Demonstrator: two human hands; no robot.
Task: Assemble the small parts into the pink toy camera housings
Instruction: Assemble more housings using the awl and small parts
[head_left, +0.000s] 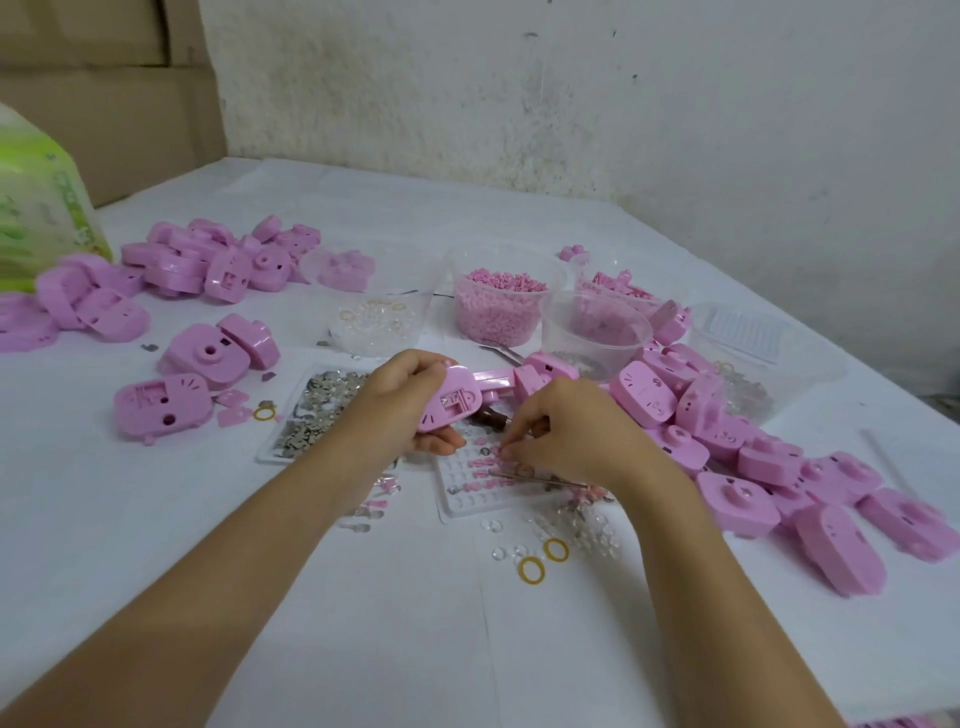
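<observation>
1. While the left hand (410, 400) grips a pink housing (452, 402) just above the worktop (363, 597), the head view shows that hand's fingers curled under the shell's lower edge. The shell's open inside faces the person.
2. The right hand (566, 431) bends down over a white dimpled tray (467, 506). Its fingertips (506, 452) are bunched at a row of small pink parts (480, 462). Whether one is already pinched, I cannot tell.
3. The step in hand looks like picking a single small part to seat inside the held housing.
4. To do it well, take only one part and pinch it by its sides. Keep the housing steady with its cavity facing up. Hold it close to the tray so the carry is short.
5. A thin metal tool (540, 478) lies across the tray just beside the fingertips. Nudging it could scatter the row, so approach from above.
6. A heap of housings (779, 467) lies to the right and another pile (208, 260) sits far left.
</observation>
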